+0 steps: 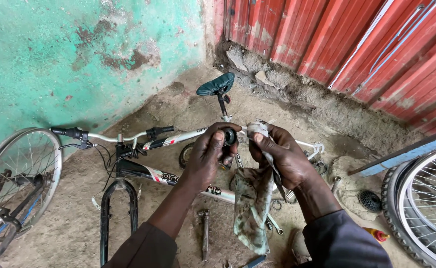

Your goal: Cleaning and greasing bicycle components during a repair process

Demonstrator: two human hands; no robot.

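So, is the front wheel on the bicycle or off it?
Off. The black fork of the bicycle frame lying on the dirt ends with nothing between its legs, and a loose wheel stands apart against the green wall.

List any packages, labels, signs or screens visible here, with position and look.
No packages, signs or screens.
Frame decal: on the black and white bicycle frame lying on the dirt, below the left hand; red and black lettering.
Small bottle: lower right by the wheel; red and yellow.

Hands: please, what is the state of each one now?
Left hand: closed on a small black ring-shaped part.
Right hand: closed on a dirty rag.
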